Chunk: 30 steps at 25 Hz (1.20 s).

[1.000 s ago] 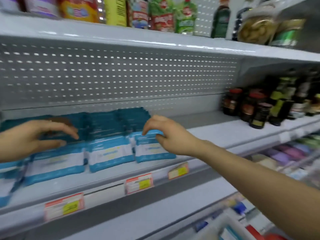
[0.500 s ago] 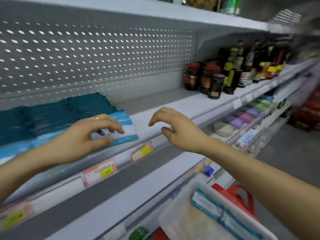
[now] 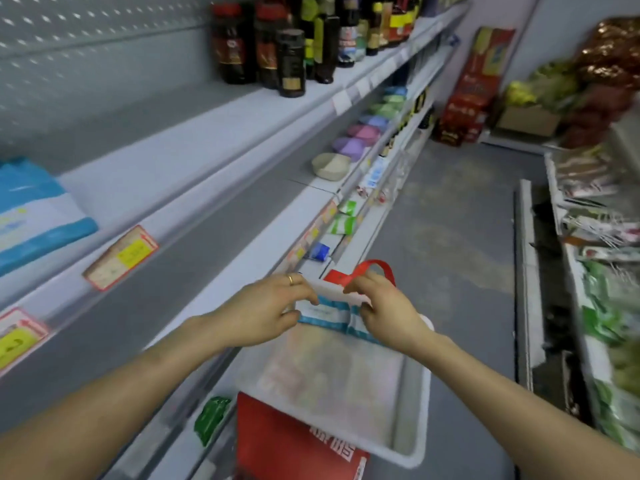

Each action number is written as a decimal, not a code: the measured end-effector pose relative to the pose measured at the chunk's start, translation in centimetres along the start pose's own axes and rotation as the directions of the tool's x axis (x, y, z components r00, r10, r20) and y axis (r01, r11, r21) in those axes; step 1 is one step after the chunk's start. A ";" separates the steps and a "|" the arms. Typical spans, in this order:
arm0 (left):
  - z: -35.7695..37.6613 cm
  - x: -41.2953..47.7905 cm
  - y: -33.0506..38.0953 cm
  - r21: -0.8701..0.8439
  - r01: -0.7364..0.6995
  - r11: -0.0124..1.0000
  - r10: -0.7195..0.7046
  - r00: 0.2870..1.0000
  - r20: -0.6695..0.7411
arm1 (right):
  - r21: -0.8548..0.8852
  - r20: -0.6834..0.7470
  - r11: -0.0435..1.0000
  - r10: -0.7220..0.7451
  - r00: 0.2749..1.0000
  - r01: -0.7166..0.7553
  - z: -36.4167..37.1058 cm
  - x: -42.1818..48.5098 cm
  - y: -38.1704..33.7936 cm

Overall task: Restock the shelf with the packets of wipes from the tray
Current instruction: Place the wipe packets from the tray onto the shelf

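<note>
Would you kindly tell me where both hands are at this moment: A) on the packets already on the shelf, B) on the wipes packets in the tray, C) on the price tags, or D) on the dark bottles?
B: the left hand and right hand each pinch the blue-and-white packets at the far end of the tray.

Floor (image 3: 460,220) ahead of me: grey concrete, with pale scuffed patches farther off. On my left, grey metal shelving (image 3: 180,133) with a perforated back panel (image 3: 86,36), several tiers, reaching the far end. On my right, a lower white rack (image 3: 524,254). Far wall (image 3: 554,36): plain pale grey. Light even, soft.
</note>
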<state>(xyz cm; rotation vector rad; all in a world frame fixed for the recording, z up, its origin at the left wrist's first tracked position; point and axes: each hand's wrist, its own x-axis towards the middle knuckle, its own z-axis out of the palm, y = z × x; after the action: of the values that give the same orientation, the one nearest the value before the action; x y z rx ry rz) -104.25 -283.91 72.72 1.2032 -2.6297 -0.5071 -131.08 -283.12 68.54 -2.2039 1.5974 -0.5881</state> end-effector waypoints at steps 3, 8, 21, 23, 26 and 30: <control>5.6 2.7 -1.9 0.005 0.077 0.997 -0.077 0.988 0.131 | -0.124 0.045 0.974 0.199 0.979 -0.192 3.1 -3.1 2.4; 11.2 5.3 -3.6 0.215 0.027 0.976 -0.072 0.977 0.202 | -0.360 0.011 0.896 0.282 0.959 -0.259 5.7 -5.0 3.3; 14.0 6.6 -3.7 0.368 -0.076 0.927 0.080 0.997 0.005 | -0.495 -0.046 0.835 0.251 0.967 -0.240 6.9 -5.3 3.6; 13.5 6.6 -3.9 0.362 -0.103 0.926 0.084 0.994 0.068 | -0.506 -0.013 0.840 0.221 0.975 -0.197 6.8 -5.3 4.0; 12.7 6.6 -4.1 0.366 -0.133 0.921 0.068 0.980 0.184 | -0.529 0.055 0.839 0.185 0.981 -0.129 6.7 -5.1 4.6; 11.3 5.9 -3.7 0.357 -0.146 0.923 0.053 0.965 0.258 | -0.492 0.179 0.867 0.188 0.966 -0.078 5.3 -4.1 3.9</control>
<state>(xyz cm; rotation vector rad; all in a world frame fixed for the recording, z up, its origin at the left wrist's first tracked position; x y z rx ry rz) -109.18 -288.17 61.09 1.1561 -3.0858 -0.1413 -132.64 -280.13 61.54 -2.3556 1.9069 0.1192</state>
